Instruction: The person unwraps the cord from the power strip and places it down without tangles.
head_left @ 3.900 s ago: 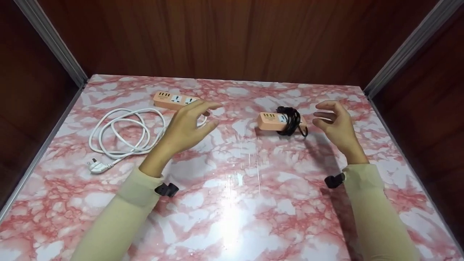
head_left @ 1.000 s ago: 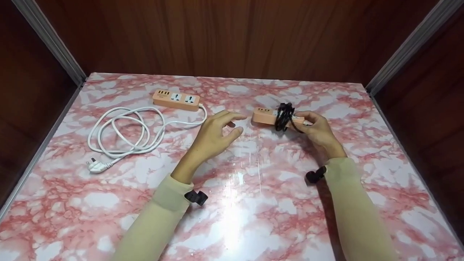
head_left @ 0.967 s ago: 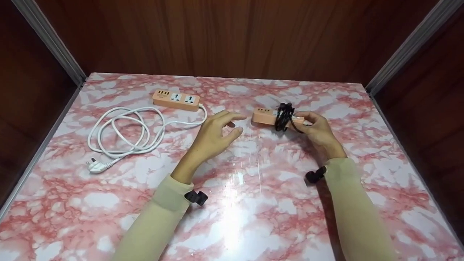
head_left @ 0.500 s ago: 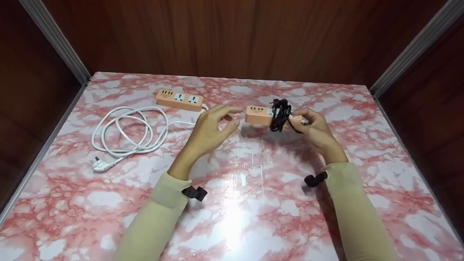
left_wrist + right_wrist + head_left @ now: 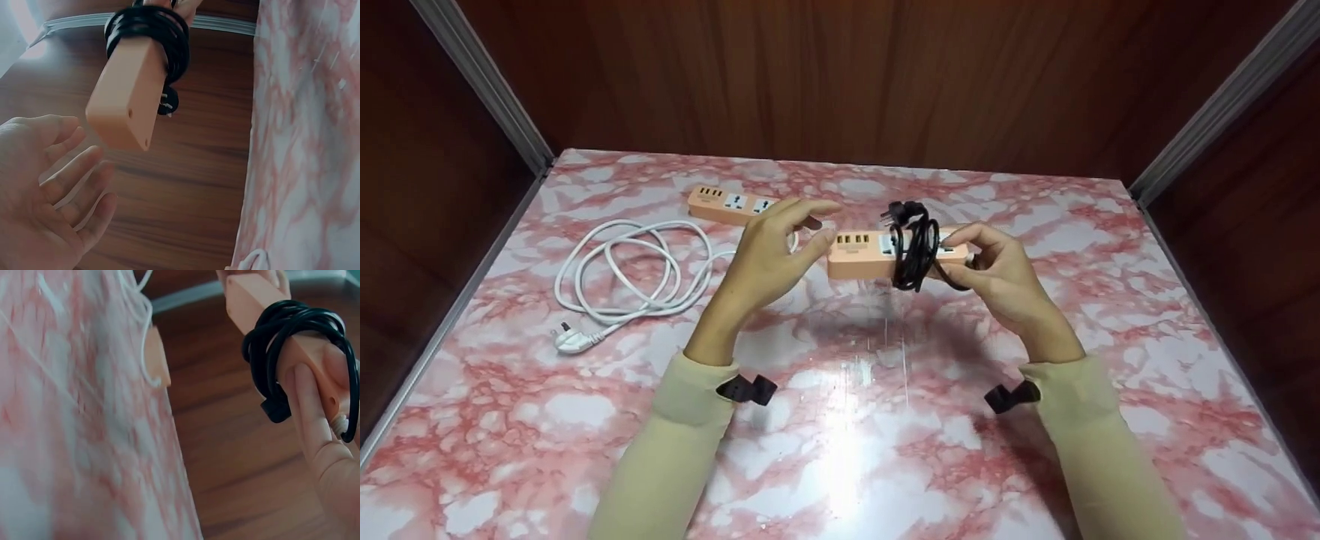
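Note:
My right hand grips the right end of a peach-coloured power strip and holds it above the table. A black cord is wound in a bundle around the strip's middle, its plug sticking out at the top. Thumb and fingers clasp the end where the cord comes out, in the right wrist view. My left hand hovers by the strip's left end, fingers bent loosely with nothing held. In the left wrist view, a gap shows between the left hand and the strip's end.
A second peach power strip lies at the back left, partly behind my left hand. Its white cord is loosely coiled on the marbled table, ending in a white plug. Dark wooden panels stand around the table.
My right hand first reached the wrapped strip and took hold of it, then lifted it and brought it left, closer to me. The left hand went right, then back left slightly.

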Tool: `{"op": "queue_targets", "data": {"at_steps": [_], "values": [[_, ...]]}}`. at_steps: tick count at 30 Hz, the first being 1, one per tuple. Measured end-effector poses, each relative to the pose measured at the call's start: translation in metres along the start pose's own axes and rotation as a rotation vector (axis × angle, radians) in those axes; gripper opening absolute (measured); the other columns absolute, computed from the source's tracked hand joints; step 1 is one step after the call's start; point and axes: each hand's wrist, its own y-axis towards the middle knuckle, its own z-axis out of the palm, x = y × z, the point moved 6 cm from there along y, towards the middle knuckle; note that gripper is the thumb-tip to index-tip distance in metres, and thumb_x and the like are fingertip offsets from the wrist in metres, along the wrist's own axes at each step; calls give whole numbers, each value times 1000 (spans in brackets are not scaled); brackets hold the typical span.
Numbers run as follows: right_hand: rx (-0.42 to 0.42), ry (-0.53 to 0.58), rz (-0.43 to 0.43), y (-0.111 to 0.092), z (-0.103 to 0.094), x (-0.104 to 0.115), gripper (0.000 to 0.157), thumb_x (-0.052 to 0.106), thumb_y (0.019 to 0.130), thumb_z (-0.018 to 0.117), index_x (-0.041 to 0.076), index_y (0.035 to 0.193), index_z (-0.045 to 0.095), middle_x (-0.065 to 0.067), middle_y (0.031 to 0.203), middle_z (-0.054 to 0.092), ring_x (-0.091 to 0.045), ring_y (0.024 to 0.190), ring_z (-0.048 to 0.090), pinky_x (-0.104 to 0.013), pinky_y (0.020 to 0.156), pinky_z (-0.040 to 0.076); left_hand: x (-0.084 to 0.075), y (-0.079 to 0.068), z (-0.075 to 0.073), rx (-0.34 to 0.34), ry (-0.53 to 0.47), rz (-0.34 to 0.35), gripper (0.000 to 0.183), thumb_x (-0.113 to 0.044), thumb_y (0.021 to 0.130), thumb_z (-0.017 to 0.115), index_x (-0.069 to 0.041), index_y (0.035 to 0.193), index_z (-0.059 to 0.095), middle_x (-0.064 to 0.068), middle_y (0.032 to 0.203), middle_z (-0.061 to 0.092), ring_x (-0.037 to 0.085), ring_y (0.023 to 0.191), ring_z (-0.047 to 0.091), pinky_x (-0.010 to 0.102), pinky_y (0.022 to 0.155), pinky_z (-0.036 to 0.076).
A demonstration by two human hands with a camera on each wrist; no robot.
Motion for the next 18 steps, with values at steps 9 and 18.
{"op": "queue_targets", "data": {"at_steps": [9,18], "values": [[33,-25,6,-13,19,14,28,-23,86,65,-2,103,69,-9,116,68,-12,78,70,-23,64,57,-8,-2,-7,67,-12,33,34,-19,103,70,-16,138,71,-2,128,72,15,117,64,38,101,51],[43,-54,3,-21,24,20,25,-23,86,67,-9,106,65,-10,119,68,-14,81,72,-23,64,58,-20,-2,-2,89,12,85,35,-24,106,69,-14,139,70,1,132,72,17,124,64,39,107,50]]}}
